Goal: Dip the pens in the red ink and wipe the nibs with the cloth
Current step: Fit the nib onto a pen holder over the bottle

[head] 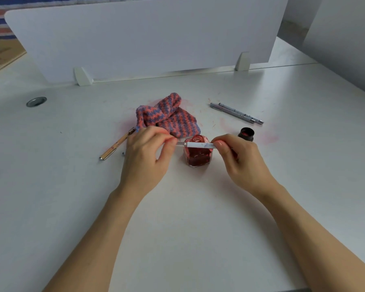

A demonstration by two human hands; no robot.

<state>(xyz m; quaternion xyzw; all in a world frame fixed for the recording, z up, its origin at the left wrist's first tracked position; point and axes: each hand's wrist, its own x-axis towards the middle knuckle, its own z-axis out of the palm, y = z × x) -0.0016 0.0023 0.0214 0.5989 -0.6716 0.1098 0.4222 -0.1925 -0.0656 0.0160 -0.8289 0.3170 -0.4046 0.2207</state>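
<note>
Pen (200, 145) held level, long axis running left-right, just in front of the open ink bottle (197, 157) mouth. Left hand (144, 153) pinches its clear end, right hand (238, 157) pinches the other. Nib direction unclear. Cloth (167, 115) lies behind on counter (72, 186).

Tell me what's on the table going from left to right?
Metal grommet → wooden pen → striped cloth → red ink bottle → two grey pens → bottle cap.
</note>
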